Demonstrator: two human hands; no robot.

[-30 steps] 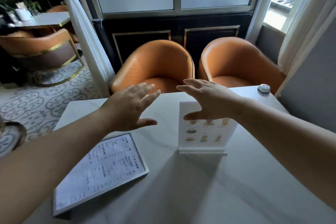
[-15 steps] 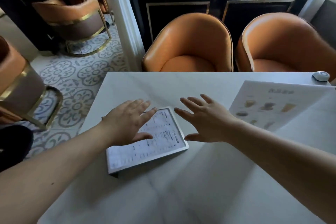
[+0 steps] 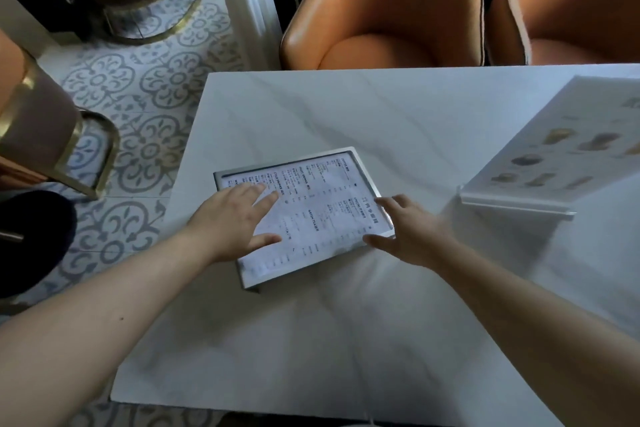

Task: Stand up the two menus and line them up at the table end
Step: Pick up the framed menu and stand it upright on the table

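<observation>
A text menu (image 3: 318, 208) in a clear frame lies flat on the white marble table (image 3: 346, 114), left of centre. My left hand (image 3: 232, 218) rests spread over its left half, fingers apart. At the menu's right corner is my right hand (image 3: 405, 236), with the thumb under the near edge and the fingers over the rim. A second menu (image 3: 561, 146) with food pictures stands upright in its clear base at the right side of the table, untouched.
Two orange armchairs (image 3: 384, 10) sit beyond the table's far edge. Patterned floor tiles (image 3: 138, 97) lie left of the table. More chairs with gold frames (image 3: 41, 128) stand at the left.
The view tilted down and left. Both hands moved away from the standing picture menu and came down onto the flat text menu; the right hand now touches its corner.
</observation>
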